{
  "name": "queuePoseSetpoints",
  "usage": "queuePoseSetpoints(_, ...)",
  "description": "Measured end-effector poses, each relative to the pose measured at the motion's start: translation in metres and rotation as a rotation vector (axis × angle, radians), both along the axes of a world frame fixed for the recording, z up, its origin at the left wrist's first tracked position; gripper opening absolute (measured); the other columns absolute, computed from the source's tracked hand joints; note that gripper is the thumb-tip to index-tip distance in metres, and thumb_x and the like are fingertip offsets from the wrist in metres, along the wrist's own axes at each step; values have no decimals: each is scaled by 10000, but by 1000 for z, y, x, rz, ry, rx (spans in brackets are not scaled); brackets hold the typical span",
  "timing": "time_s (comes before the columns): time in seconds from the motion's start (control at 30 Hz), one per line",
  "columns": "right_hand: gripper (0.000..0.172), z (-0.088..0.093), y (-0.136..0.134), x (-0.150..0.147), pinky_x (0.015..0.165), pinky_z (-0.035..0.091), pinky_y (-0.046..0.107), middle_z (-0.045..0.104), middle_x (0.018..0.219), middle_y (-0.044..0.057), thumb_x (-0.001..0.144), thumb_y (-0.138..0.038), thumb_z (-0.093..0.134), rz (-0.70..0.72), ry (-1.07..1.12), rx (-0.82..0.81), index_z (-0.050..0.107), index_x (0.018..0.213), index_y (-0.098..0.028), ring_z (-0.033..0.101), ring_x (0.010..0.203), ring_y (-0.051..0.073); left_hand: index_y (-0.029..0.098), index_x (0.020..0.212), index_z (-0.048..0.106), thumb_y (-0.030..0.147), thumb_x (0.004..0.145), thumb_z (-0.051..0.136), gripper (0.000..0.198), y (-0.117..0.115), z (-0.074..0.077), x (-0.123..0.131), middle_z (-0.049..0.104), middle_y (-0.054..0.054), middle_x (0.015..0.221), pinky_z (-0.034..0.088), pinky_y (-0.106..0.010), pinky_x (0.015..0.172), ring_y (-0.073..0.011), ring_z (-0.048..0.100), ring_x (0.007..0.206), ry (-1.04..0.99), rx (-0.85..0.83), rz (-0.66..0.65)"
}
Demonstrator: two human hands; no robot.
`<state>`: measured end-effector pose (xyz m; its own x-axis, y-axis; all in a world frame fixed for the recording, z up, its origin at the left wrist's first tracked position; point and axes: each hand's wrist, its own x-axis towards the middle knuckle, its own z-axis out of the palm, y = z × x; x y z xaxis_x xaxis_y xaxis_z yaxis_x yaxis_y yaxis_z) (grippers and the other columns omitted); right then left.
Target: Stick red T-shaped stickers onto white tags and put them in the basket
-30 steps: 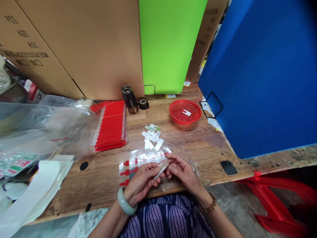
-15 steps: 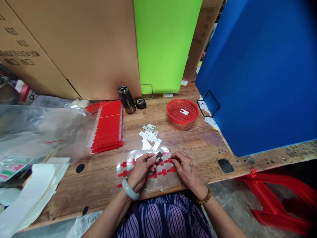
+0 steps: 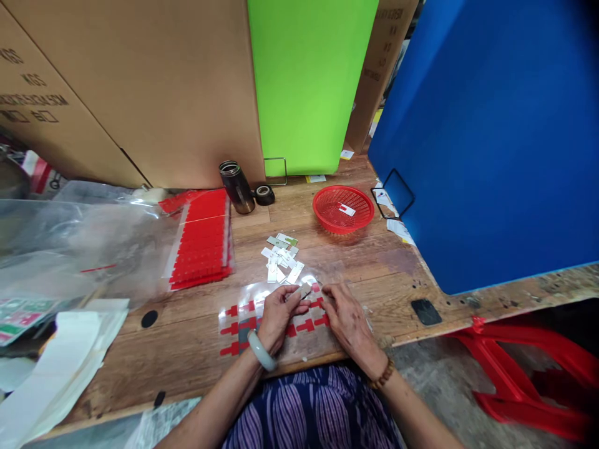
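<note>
My left hand (image 3: 277,313) pinches a small flat tag (image 3: 302,292) over a clear plastic sheet of red labels (image 3: 243,324) lying at the table's near edge. My right hand (image 3: 342,315) rests on the sheet's right side, fingertips pressed down on a red label. A small heap of white and green tags (image 3: 282,259) lies just beyond the sheet. A pale bangle circles my left wrist and a bead bracelet my right.
A red mesh basket (image 3: 328,219) with one tag in it sits at the far right. A stack of red label sheets (image 3: 203,240), a dark flask (image 3: 236,186) and a tape roll (image 3: 264,194) stand beyond. Clear bags and white paper cover the left. Cardboard, green and blue panels wall the table.
My hands parted and moved forward from my lap onto the sheet. The tag went from both hands to the left alone, and the right came down on the red labels.
</note>
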<state>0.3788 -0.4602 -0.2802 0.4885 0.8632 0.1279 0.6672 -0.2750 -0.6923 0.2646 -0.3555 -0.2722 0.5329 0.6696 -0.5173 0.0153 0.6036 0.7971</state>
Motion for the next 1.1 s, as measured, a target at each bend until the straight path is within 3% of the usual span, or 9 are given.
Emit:
queuePoseSetpoints(0.17,158,0,-1,-8,765,418,313,544,874,49,871,-144,423,-44,9,14,569,866,-202,542,836,194,98,967,566,130,727,683,269,-2,0,0,713,-89,785,540,-216,688,-136,690,682,18,8,12)
queuePoseSetpoints(0.4,142,4,5,-5,721,385,308,502,788,26,852,-116,422,-54,15,-30,477,752,-199,498,782,187,109,938,583,108,737,662,216,-8,1,1,706,-78,854,538,-213,696,-149,693,755,1,47,57)
queuePoseSetpoints(0.9,138,11,-14,9,755,383,271,485,820,-2,887,-216,443,196,459,58,466,752,-201,479,794,146,108,939,553,19,772,590,192,-6,5,4,696,-79,778,537,-191,679,-137,698,713,48,-51,93)
queuePoseSetpoints(1.1,106,17,-18,12,742,399,254,519,807,-8,865,-297,491,143,580,103,492,818,-201,498,787,143,92,963,552,-8,744,599,245,1,8,-4,699,-106,816,550,-212,687,-152,698,709,10,-129,28)
